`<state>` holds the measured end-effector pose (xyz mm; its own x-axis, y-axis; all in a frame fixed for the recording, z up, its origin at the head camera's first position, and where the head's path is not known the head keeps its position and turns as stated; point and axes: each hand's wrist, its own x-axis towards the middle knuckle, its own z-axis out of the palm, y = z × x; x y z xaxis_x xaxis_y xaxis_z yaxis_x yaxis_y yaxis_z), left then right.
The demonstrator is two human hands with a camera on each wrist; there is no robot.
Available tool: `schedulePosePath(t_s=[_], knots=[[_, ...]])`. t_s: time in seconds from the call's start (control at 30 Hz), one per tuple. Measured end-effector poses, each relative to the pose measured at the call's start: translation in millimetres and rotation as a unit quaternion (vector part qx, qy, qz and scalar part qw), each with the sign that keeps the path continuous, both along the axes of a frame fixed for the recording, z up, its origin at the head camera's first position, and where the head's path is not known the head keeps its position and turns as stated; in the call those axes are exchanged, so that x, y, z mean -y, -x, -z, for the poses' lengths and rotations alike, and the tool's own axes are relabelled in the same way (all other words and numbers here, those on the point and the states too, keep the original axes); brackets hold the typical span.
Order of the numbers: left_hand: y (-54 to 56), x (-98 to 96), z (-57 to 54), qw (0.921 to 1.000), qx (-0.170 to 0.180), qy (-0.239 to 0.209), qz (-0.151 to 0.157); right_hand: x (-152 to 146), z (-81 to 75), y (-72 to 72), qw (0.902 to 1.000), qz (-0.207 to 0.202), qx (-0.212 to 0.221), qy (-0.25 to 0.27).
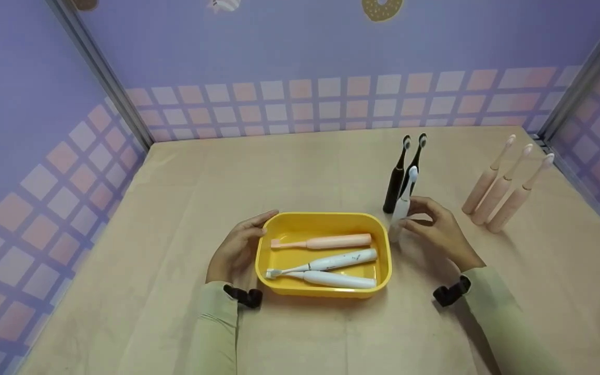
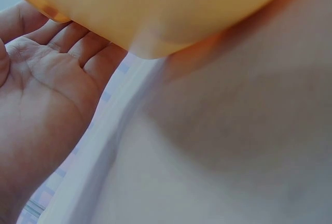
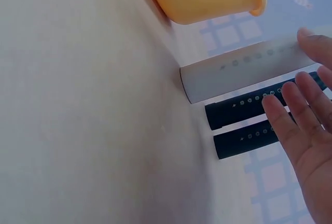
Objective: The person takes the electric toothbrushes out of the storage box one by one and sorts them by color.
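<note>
A yellow plastic bin [image 1: 323, 292] stands on the table; inside lie a pink electric toothbrush [image 1: 339, 241] and two white ones, their heads toward its left side. My left hand [image 1: 236, 247] grips the bin's left end, fingers along the outer wall and thumb by the rim. Just right of the bin, my right hand [image 1: 438, 229] pinches an upright white electric toothbrush [image 1: 401, 209] by its handle between thumb and fingers. Its base is at or close to the tabletop; contact cannot be told. Two black electric toothbrushes [image 3: 236, 106] stand upright right behind it.
Three pink electric toothbrushes [image 1: 500, 194] stand in a slanting row at the right of the cloth-covered table [image 1: 227, 177]. Patterned purple walls [image 1: 310, 47] with metal corner posts enclose the back and sides.
</note>
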<state>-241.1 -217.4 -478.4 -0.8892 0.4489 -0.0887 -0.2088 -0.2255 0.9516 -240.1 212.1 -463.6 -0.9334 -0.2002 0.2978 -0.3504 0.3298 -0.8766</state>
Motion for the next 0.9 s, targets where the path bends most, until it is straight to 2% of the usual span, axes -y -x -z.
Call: schedulePosePath(t_s=[0.1,0.33,0.47,0.6,0.9], knots=[[0.4,0.0,0.0,1.0,0.0,-0.001,0.0,0,-2.1,-2.1,0.9998,0.001,-0.017,0.01],[0.7,0.2,-0.6,1.0,0.001,-0.003,0.003,9,-30.0,-21.2,0.9981,0.023,-0.049,0.031],[-0.3,0.6,-1.2,1.0,0.002,-0.002,0.005,6,-21.9,-17.1,0.9938,0.045,-0.075,0.068],[-1.1,0.9,-1.1,1.0,0.007,-0.003,0.007,4,-13.8,-14.3,0.9891,0.059,-0.105,0.084],[-0.7,-0.2,-1.0,1.0,0.009,-0.003,0.003,8,-19.9,-21.2,0.9835,0.047,-0.151,0.088]])
